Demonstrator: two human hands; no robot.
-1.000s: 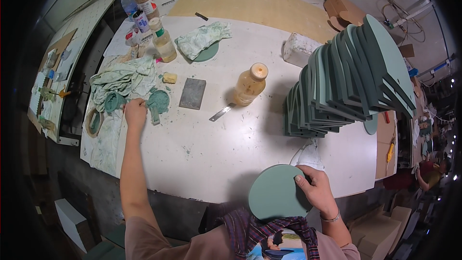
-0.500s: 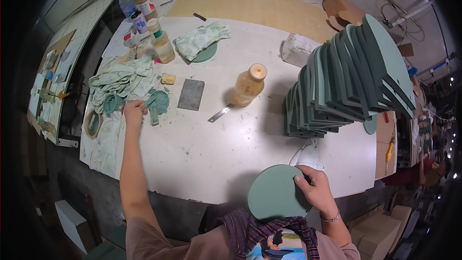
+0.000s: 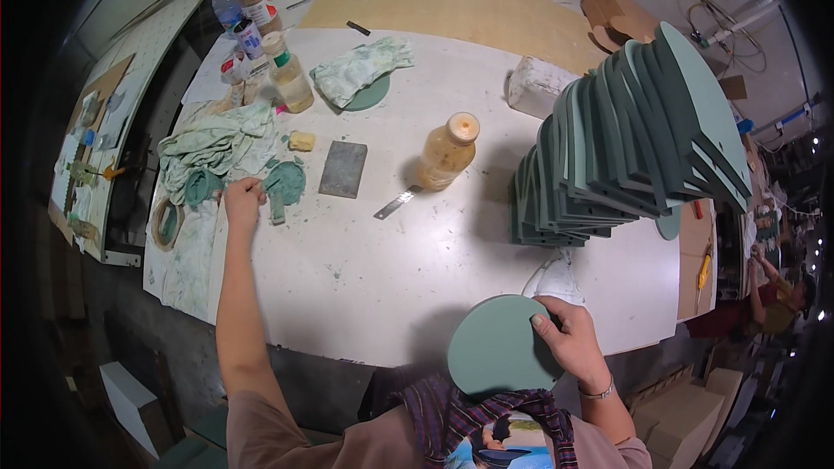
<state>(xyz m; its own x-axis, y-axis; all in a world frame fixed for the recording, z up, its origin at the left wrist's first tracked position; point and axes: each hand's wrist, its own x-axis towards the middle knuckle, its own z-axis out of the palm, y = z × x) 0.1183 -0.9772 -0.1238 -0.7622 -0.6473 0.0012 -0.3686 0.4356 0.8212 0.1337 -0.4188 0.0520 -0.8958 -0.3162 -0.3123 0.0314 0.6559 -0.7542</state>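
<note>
My right hand (image 3: pixel 569 339) grips a flat, rounded green panel (image 3: pixel 497 343) by its right edge, thumb on the upper face, close to my body at the table's front edge. My left hand (image 3: pixel 244 200) is stretched out to the left side of the table, its fingers pinched together; whatever they hold is hidden. It lies between a round dish of green paste (image 3: pixel 204 186) and a patch of green paste (image 3: pixel 285 181) with a small smeared strip below it. A crumpled stained cloth (image 3: pixel 208 148) lies just behind, and a roll of tape (image 3: pixel 167 222) is to the left.
A tall leaning stack of green panels (image 3: pixel 608 139) stands at the right. In the middle are a bottle of cloudy liquid (image 3: pixel 447 152), a metal blade (image 3: pixel 398 202), a grey block (image 3: pixel 343 169) and a yellow sponge (image 3: pixel 301 141). Another bottle (image 3: pixel 288 78) stands farther back. A person (image 3: pixel 769 295) is at far right.
Both hands stay almost where they were, and the green panel is still in my right hand. The view has shifted very slightly. The person at far right has moved.
</note>
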